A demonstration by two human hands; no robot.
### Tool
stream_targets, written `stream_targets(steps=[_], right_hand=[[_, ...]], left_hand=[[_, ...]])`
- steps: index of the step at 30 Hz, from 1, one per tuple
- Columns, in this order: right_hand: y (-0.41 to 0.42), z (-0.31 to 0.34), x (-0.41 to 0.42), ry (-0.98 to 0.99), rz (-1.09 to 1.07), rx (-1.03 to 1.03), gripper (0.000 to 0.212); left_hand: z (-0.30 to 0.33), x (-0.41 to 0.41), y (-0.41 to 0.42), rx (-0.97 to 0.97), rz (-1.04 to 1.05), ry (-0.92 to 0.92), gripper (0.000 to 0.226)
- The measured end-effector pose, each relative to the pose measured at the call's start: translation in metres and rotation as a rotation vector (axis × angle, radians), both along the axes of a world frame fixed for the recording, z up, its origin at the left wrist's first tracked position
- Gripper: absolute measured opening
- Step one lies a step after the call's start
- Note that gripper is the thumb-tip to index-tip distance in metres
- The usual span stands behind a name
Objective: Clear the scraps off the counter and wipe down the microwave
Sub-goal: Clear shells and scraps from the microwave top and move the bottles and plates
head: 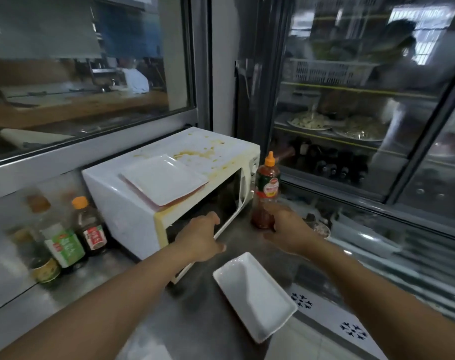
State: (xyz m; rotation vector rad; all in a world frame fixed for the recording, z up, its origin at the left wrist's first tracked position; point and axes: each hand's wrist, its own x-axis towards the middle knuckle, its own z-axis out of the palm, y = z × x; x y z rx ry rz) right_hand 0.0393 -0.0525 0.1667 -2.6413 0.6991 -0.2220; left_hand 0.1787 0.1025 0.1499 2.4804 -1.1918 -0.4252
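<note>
Left hand (201,236) is resting loose-fingered against the stained microwave (169,188) door; right hand (290,227) is apparently gripping the red sauce bottle (266,189), fingers hidden.

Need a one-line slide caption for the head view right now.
Right hand grips sauce bottle beside stained microwave; left hand at its door.
</note>
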Motion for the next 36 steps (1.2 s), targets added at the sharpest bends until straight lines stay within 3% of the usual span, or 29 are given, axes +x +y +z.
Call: stream_targets(steps=[6,12,17,23,36], right_hand=[[-0.094,-0.014,-0.007,-0.038,0.054,-0.016,0.027],[-0.162,-0.035,0.001,-0.079,0.045,0.108,0.046],[-0.198,-0.054,0.019,-0.086,0.066,0.141,0.053],[-0.217,-0.078,0.039,-0.044,0.029,0.239,0.081],[-0.220,-0.099,0.045,-0.091,0.024,0.239,0.077]], left_hand=[[-0.013,-0.002,-0.101,-0.084,0.102,0.059,0.073],[-0.031,0.012,-0.194,-0.184,0.213,0.032,0.087],[-0.045,0.026,-0.248,-0.319,0.354,0.052,0.084],[-0.058,0.044,-0.280,-0.490,0.402,0.128,0.083],[-0.062,0.051,-0.288,-0.503,0.463,0.089,0.081]])
